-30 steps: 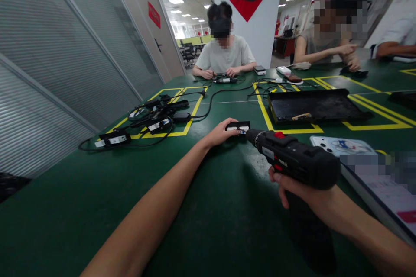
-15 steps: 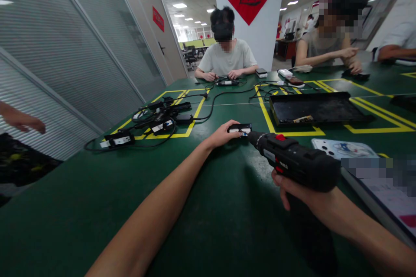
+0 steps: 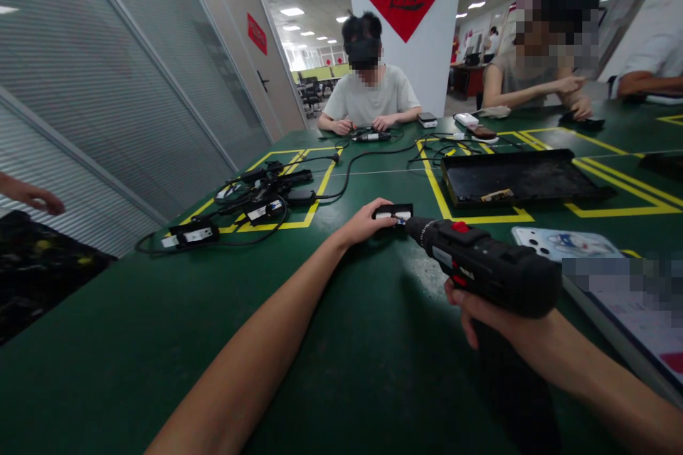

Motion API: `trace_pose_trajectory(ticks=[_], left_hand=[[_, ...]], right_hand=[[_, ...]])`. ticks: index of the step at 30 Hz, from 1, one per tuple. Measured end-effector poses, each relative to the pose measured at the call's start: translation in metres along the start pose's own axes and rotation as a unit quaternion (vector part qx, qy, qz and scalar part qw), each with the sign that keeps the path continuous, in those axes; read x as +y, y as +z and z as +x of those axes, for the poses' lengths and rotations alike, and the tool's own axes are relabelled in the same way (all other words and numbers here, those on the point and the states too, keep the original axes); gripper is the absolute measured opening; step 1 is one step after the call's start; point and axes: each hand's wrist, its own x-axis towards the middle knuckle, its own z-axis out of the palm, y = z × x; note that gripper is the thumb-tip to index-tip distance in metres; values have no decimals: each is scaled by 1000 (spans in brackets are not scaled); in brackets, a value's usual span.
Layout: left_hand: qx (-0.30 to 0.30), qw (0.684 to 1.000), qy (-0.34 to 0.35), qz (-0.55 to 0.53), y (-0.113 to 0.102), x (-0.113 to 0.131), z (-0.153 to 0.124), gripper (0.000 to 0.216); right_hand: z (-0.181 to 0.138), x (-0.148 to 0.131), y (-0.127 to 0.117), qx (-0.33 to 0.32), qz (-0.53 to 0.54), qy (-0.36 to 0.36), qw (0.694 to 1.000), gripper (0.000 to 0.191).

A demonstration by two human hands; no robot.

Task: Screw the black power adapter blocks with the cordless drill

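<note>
My left hand (image 3: 363, 222) reaches out over the green table (image 3: 160, 313) and grips a small black box with a white label (image 3: 393, 212), holding it down on the surface. My right hand (image 3: 483, 313) is wrapped round the grip of a black power screwdriver with red buttons (image 3: 480, 266). The tool's tip points at the near right end of the small box and touches it.
A heap of black adapters and cables (image 3: 250, 199) lies in a yellow-taped square at the left. A black tray (image 3: 520, 178) sits behind the tool, a phone (image 3: 560, 242) and a book at the right. Other people sit at the far side; another person's hand (image 3: 32, 195) shows at left.
My hands and the tool have barely moved. A person's hand came into view at the left edge with a dark object below it.
</note>
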Motion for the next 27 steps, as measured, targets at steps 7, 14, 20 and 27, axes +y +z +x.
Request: trace_pose_trajectory(ticks=[7, 14, 20, 27], left_hand=[[3, 1000, -9, -10, 1, -4, 0, 49], [1, 1000, 1, -3, 1, -3, 1, 48], [1, 1000, 2, -4, 1, -1, 0, 48], [-2, 1000, -5, -3, 0, 1, 0, 48]], right_hand=[[-3, -2, 0, 1, -21, 13, 1000, 18], [-7, -8, -2, -4, -38, 18, 999, 19], [-5, -6, -3, -19, -4, 3, 1000, 16], [-4, -6, -1, -14, -18, -11, 1000, 17]])
